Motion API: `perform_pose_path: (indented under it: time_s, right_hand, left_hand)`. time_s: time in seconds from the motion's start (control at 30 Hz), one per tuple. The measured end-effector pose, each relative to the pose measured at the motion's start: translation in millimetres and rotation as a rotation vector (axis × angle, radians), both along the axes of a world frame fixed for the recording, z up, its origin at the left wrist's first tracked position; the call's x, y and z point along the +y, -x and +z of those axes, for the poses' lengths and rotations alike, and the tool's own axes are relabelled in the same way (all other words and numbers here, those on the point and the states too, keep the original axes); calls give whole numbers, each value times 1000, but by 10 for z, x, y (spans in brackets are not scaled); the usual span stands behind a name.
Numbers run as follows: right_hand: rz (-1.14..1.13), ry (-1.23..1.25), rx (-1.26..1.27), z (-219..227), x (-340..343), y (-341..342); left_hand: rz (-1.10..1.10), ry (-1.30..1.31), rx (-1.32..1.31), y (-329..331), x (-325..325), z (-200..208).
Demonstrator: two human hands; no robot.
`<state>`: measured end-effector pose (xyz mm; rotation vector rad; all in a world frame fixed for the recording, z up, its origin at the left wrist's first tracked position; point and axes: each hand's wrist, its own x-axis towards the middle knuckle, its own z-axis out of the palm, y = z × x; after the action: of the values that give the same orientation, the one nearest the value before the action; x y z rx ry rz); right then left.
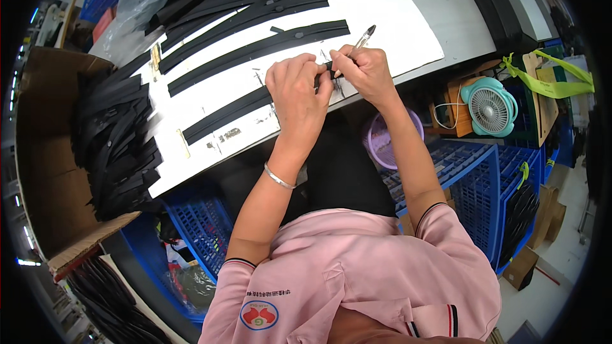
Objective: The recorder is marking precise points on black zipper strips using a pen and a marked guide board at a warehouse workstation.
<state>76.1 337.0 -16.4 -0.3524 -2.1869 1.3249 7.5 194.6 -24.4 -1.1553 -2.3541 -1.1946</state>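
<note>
On the white board point(401, 32) lies a black fabric strip point(223, 116), its right end under my fingers. My left hand point(298, 89) presses down on that end, fingers bent and their tips at the strip. A pen point(364, 38) with a clear barrel and dark end is gripped in my right hand point(370, 75). Its lower end meets the strip beside my left fingertips; the exact tip is hidden by the fingers. Beyond my hands, another black strip point(255, 54) rests on the board with a small dark piece on it.
More black strips point(248, 9) lie at the back of the board. Strips heap over its left edge beside a cardboard box point(48, 140). At right stand a teal fan point(491, 108) and blue crates point(475, 197). A purple basket point(395, 140) sits below the table edge.
</note>
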Motion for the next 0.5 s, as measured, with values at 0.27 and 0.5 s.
perform_pose_path:
  time_s: [0.27,0.5]
  right_hand:
    - [52,28,-55,-36,-4,19]
    - [-130,239,70,-58,-1,-114]
  left_hand:
    - [-20,-3,29,34,-70,-29]
    - [-98,280,-1,318,-22,-108]
